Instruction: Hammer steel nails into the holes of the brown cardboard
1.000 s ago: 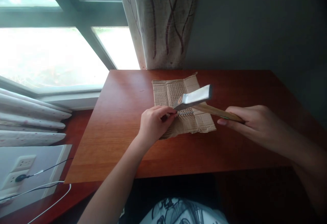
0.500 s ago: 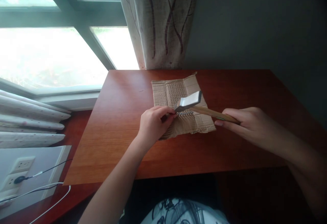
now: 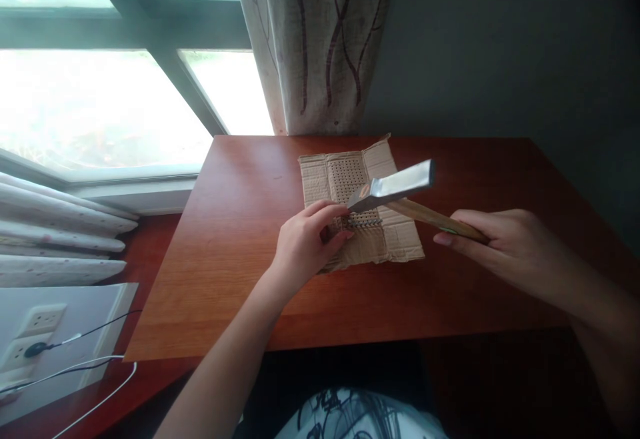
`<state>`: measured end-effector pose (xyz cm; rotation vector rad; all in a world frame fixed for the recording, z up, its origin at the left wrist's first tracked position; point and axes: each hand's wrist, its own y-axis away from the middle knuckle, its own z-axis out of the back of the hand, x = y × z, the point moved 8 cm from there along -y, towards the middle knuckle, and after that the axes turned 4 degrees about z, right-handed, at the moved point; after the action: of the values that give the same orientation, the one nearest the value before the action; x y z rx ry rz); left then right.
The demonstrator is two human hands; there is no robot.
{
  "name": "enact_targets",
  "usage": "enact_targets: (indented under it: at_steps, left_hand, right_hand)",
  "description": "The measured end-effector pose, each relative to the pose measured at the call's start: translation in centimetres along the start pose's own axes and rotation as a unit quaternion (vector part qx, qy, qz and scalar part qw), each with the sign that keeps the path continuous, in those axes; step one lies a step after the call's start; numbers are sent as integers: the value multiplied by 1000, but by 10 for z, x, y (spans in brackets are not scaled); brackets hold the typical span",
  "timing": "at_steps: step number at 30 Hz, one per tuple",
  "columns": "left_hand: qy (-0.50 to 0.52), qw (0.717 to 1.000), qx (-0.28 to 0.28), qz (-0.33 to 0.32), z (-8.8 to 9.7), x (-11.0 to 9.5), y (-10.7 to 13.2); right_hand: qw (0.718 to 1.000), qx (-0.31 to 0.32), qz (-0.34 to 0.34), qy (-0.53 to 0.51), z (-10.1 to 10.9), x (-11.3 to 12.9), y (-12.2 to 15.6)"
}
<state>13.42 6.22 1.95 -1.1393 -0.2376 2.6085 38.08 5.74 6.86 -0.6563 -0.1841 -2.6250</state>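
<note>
A flattened piece of brown cardboard (image 3: 395,239) lies on the red-brown wooden table (image 3: 240,265); rows of small holes dot its middle. A row of small nails (image 3: 364,223) stands in it. My left hand (image 3: 305,242) rests on the cardboard's left edge, fingers pinched beside the nails, on something I cannot make out. My right hand (image 3: 505,245) grips the wooden handle of a hammer (image 3: 395,187). Its shiny metal head hangs raised just above the nails.
A patterned curtain (image 3: 320,39) hangs behind the table's far edge, by a bright window (image 3: 100,105). At the lower left a white power strip (image 3: 35,332) with cables sits beside the table. The grey wall (image 3: 500,45) stands behind.
The hammer head dropped toward the nails half a second ago and has since risen again, higher and to the right. My left hand stayed by the nails.
</note>
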Motion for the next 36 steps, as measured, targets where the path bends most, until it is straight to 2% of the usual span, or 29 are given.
enact_targets:
  at_steps: [9,15,21,25,31,36]
  left_hand:
    - [-70,997,1,16,2,1,-1]
    - [-67,998,-5,14,2,1,-2]
    - [-46,998,2,41,1,6,-2]
    - [-48,998,-1,35,2,4,-1]
    - [-59,997,10,48,1,6,-1]
    - [-60,997,9,41,1,5,-1]
  right_hand:
    - [999,49,-3,-3,-18,-2,-2]
    - [999,34,-6,-4,-14,-3,-1]
    - [998,55,7,8,-23,-6,-2]
    - [999,48,3,-2,-23,-5,-2]
    - [997,71,14,-4,-29,-1,-5]
    - [999,52,-1,-1,-26,-6,-2]
